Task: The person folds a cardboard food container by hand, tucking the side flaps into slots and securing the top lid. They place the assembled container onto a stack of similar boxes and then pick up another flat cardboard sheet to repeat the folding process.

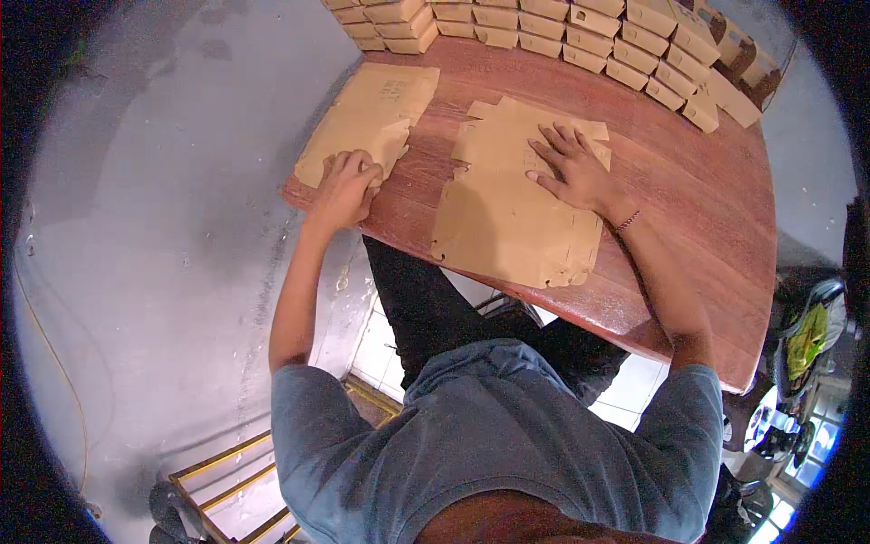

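Two flat pieces of brown cardboard with cut tabs and notched edges lie side by side on a reddish wooden table. At the near edge of the left cardboard blank [381,100], my left hand [344,189] has its fingers curled closed over the cardboard; the fingertips are partly hidden. My right hand [577,170] rests palm down on the upper right part of the other cardboard blank [512,199], its fingers spread. That blank lies close to the table's front edge. Small dark printing shows on the left blank.
Rows of small folded cardboard boxes [584,41] are stacked along the far side of the wooden table [698,218]. A grey wall [181,181] borders the table on the left. Below it at left stands a yellow-edged metal frame [222,494]. Various items, one yellow-green [807,343], are at far right.
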Demonstrator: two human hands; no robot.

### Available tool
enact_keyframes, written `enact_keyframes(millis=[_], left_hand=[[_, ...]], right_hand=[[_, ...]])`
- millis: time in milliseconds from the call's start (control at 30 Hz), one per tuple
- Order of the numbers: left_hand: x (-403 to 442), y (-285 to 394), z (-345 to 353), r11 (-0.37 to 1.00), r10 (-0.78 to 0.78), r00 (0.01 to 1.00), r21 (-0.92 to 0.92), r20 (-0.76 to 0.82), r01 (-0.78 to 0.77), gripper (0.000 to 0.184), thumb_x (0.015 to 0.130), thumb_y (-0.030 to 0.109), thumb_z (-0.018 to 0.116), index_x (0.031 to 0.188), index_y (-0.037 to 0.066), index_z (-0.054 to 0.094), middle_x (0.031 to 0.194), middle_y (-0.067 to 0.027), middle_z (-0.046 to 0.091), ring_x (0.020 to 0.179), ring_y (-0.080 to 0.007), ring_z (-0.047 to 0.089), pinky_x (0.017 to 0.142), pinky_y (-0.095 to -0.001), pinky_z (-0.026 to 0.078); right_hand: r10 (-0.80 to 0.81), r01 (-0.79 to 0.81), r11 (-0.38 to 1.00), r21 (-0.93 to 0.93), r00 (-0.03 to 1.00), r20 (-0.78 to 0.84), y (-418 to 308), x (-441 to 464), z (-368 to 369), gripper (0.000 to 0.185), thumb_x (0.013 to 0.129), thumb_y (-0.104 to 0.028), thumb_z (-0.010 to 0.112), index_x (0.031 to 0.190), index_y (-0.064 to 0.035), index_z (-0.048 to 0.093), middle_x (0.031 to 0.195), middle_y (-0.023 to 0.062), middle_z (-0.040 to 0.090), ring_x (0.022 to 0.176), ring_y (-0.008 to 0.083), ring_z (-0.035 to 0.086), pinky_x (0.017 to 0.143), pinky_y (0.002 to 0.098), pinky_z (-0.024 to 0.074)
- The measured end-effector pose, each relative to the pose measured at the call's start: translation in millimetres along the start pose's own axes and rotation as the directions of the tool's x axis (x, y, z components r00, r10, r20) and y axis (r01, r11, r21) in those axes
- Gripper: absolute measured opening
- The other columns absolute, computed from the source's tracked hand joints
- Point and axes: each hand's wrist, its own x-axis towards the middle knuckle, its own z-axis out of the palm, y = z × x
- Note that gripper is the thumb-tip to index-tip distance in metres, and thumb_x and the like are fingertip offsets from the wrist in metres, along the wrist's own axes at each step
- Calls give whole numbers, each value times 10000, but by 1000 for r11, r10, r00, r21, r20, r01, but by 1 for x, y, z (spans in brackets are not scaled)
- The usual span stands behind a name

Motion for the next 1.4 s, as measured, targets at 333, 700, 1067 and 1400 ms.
enact_keyframes(millis=[333, 700, 1067, 1400], left_hand=[[23, -23, -4, 982, 17, 980, -186, 196, 20, 251, 671, 125, 758, 849, 109, 582, 1033, -56, 551, 1089, -318, 468, 929, -449, 390], [24, -27, -4, 981, 51, 973, -196, 224, -6, 237, 680, 153, 776, 860, 122, 625, 1023, -50, 547, 1093, -311, 465, 945, -448, 368], [23, -18, -9, 987, 7, 969, -155, 247, 32, 258, 666, 111, 759, 875, 137, 610, 1028, -37, 533, 1100, -297, 457, 934, -451, 355], [26, -21, -8, 988, -13, 968, -145, 251, 51, 220, 684, 150, 732, 844, 130, 582, 992, -42, 528, 1089, -295, 453, 923, -462, 349]], right_hand=[[-7, 7, 1000, 26, 1000, -17, 2, -1, 3, 644, 936, -525, 493, 1415, -97, 452, 1520, 195, 311, 1428, 386, 226, 1174, 516, 142], [-18, 18, 1000, -6, 1000, -2, 5, 0, 7, 664, 950, -569, 405, 1414, -96, 443, 1509, 208, 319, 1418, 407, 237, 1164, 552, 149], [-11, 11, 1000, 4, 1000, -18, 4, -2, 4, 648, 946, -550, 438, 1417, -105, 446, 1515, 198, 316, 1425, 386, 235, 1173, 533, 138], [6, -5, 999, 37, 1000, -21, 1, -3, 1, 634, 944, -527, 473, 1412, -101, 454, 1516, 193, 319, 1429, 373, 232, 1177, 513, 140]])
